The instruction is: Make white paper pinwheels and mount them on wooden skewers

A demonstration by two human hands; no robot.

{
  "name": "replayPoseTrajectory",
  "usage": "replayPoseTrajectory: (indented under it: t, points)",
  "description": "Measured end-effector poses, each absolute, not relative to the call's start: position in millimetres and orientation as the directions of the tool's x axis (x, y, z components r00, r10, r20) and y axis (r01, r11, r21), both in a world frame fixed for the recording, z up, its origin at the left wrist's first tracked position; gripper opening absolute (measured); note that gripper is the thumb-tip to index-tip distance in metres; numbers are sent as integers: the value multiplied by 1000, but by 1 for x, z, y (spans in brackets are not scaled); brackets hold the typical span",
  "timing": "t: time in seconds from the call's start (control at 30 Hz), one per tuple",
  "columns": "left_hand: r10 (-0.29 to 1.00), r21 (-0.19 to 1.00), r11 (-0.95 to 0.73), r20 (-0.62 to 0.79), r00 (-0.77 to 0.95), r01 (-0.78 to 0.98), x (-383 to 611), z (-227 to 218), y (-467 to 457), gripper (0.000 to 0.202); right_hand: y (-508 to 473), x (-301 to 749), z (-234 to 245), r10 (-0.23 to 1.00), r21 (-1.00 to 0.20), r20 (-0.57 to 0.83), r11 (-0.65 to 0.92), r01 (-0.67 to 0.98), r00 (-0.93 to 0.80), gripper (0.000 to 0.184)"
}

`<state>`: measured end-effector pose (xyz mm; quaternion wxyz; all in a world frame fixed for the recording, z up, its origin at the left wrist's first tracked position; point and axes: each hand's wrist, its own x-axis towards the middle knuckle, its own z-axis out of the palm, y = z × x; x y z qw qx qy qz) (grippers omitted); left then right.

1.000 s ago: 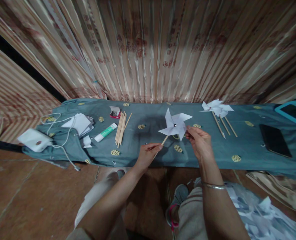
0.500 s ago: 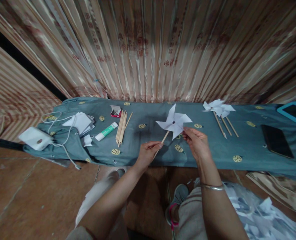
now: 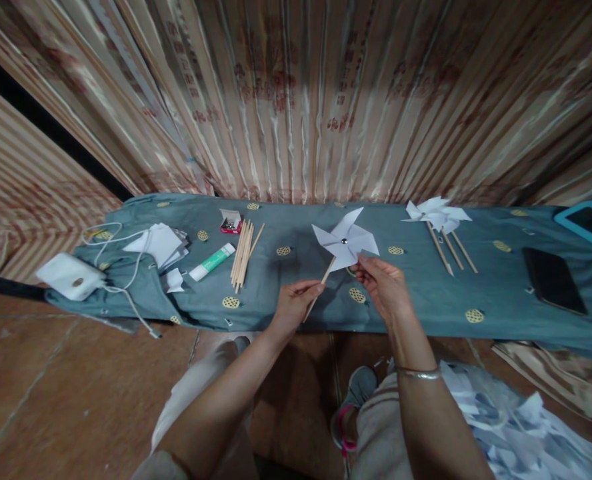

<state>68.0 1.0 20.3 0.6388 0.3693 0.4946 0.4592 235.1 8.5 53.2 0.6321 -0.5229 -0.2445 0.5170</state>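
A white paper pinwheel (image 3: 345,241) with a shiny round pin at its centre is held up over the cloth-covered table. My left hand (image 3: 295,303) is closed around its wooden stick, which slants down to the left. With thumb and forefinger, my right hand (image 3: 383,283) pinches the lower right edge of a paper blade. Left of my hands lie a bundle of wooden sticks (image 3: 242,257), a small red box of pins (image 3: 231,223) and a green-and-white glue tube (image 3: 212,262). Several finished pinwheels (image 3: 439,215) lie to the right.
Cut white paper pieces (image 3: 161,245) and a white power bank (image 3: 71,277) with a cable are at the left end of the table (image 3: 296,293). A dark phone (image 3: 555,280) and a blue-framed device (image 3: 589,227) lie at the right. A bag of paper pinwheels (image 3: 521,427) stands on the floor.
The pinwheel's blades have turned, and the head has shifted slightly left. My right hand has moved left and a little down with the blade edge. My left hand stays on the stick.
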Motion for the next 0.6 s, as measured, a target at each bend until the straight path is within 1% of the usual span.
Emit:
replayPoseTrajectory:
  t: [0.17,0.3,0.47,0.53,0.6]
  points:
    - [953,923,304,-289,95,-238,69,21,1,31,7,231,53,911,-901,-267,-120,-416,315,37]
    - [949,913,315,-301,93,-260,69,22,1,30,5,226,52,920,-914,-267,-147,-379,286,36]
    - [962,931,274,-267,62,-242,64,26,4,29,-3,231,57,947,-931,-298,-262,-254,116,42]
    - [964,932,266,-262,52,-246,63,26,4,29,-7,240,62,959,-938,-275,-251,-240,72,42]
    - [962,927,271,-267,49,-259,62,27,5,29,-8,250,66,970,-939,-226,-191,-287,94,40]
